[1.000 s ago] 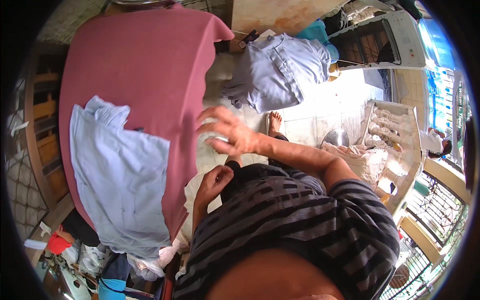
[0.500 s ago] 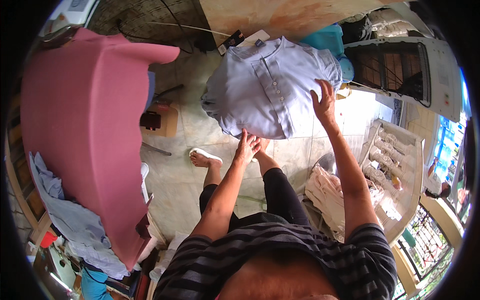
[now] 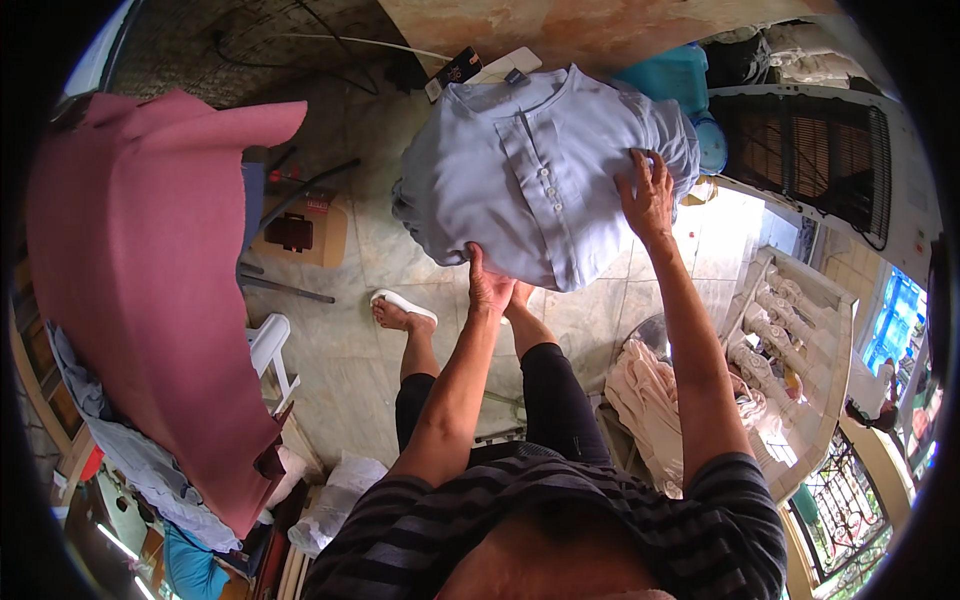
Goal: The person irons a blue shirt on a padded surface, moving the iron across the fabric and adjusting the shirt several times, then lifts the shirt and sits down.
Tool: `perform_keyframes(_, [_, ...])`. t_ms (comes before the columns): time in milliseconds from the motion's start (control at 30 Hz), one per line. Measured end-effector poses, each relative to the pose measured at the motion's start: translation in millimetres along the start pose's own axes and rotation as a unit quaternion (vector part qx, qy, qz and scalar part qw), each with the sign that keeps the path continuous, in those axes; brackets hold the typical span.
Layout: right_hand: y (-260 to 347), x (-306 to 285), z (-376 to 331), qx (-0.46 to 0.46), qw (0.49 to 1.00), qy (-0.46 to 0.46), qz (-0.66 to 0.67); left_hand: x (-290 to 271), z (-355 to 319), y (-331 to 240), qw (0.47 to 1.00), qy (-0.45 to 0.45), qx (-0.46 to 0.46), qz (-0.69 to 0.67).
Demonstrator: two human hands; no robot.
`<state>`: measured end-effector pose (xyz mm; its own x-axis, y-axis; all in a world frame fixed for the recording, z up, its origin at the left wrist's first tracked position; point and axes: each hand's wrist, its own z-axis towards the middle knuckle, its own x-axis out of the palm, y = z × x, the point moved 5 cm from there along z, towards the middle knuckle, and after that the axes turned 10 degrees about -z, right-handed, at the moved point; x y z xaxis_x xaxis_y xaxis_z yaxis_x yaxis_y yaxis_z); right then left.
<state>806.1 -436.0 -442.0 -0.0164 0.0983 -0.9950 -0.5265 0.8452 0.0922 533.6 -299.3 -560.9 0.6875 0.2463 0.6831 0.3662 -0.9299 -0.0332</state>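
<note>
Over on the person's left side, a big pink cloth (image 3: 140, 300) is hanging down over a table, and it is taking up most of that side. Under its low edge a pale blue cloth (image 3: 130, 455) is peeking out.

Up in the middle, the person is holding a light blue shirt (image 3: 540, 180) out in front — it is hanging in the air above the tiled floor (image 3: 350, 350), with its collar at the top and its row of buttons facing the person. The shirt is bunching a little at its left side.

Down by the right leg, a heap of cream cloth (image 3: 650, 400) is lying on the floor. Near the left foot, a white sandal (image 3: 405, 303) is showing.

The right hand (image 3: 648, 192) is pressing on the shirt's right side, fingers spread and curling into the cloth. The left hand (image 3: 488, 285) is gripping the shirt's bottom edge — fingers are closing on it from below.
</note>
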Motion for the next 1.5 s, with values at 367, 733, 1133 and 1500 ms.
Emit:
perform_keyframes(367, [23.1, 13.0, -10.1, 0.084, 0.992, 0.092, -0.009, 36.3, 33.8, -95.8, 0.989, -0.021, -0.062, 0.131])
perform_keyframes(733, [49.5, -17.4, 8.9, 0.023, 1.000, 0.009, 0.000, 22.5, 33.9, -114.2, 0.986, -0.072, -0.015, 0.150])
perform_keyframes(1133, [60.7, 15.9, 107.3, -0.060, 0.998, 0.035, -0.001, 120.9, -53.7, -92.7, 0.414, 0.048, 0.449, 0.790])
perform_keyframes(1500, [134.7, 12.7, 98.2, -0.152, 0.982, -0.073, 0.081, 219.4, 19.0, -45.7, 0.359, 0.194, 0.447, 0.796])
